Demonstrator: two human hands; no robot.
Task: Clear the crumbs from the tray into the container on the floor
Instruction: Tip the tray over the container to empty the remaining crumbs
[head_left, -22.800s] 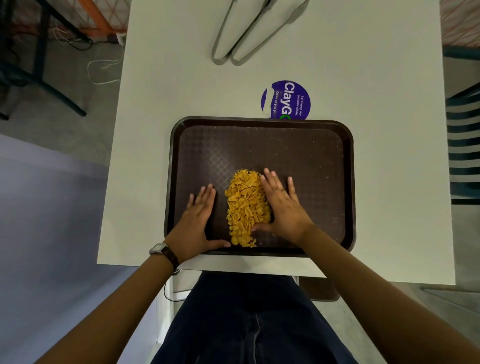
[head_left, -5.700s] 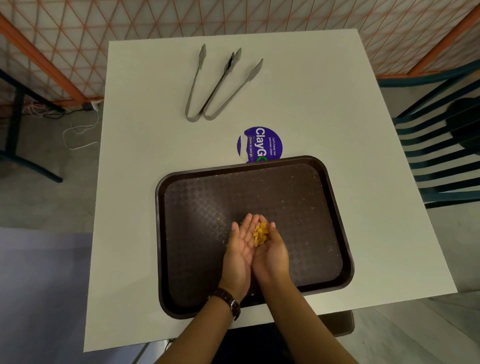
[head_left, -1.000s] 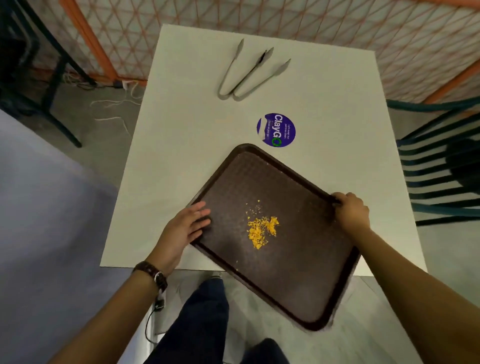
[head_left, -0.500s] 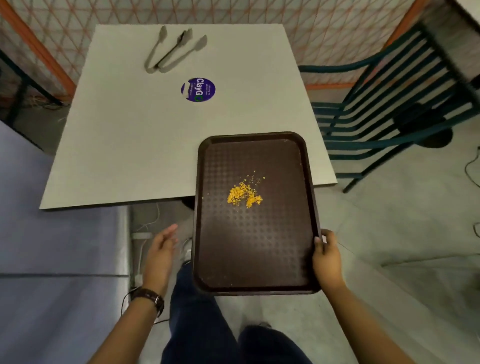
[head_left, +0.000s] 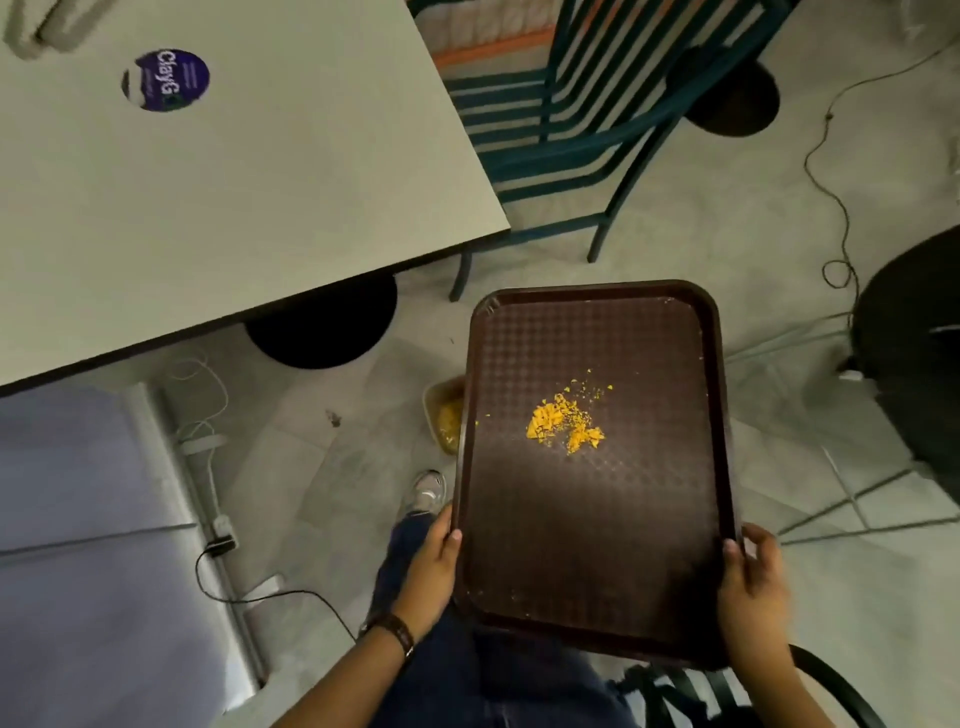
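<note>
My left hand (head_left: 434, 564) now has a closed grip on the near left edge of the brown tray (head_left: 592, 561), thumb over the rim; half a second ago that hand hung free beside it. My right hand (head_left: 753, 582) clamps the near right edge as before, fingers curled around the rim. With both hands on it, the tray has swung fully clear of the worktop (head_left: 234, 171) and is held roughly level out over the floor (head_left: 332, 467).

That puts the load almost where it must go. The container (head_left: 444, 415), a pale tub already holding yellow flakes, sits on the floor and peeks out from under the tray's left edge, mostly hidden by it.

The crumbs (head_left: 563, 421) are a small, loose, bright yellow heap near the tray's middle, with a few specks scattered toward the far side. I judge that tipping comes next, and loose specks may slide wide of the tub.
</note>
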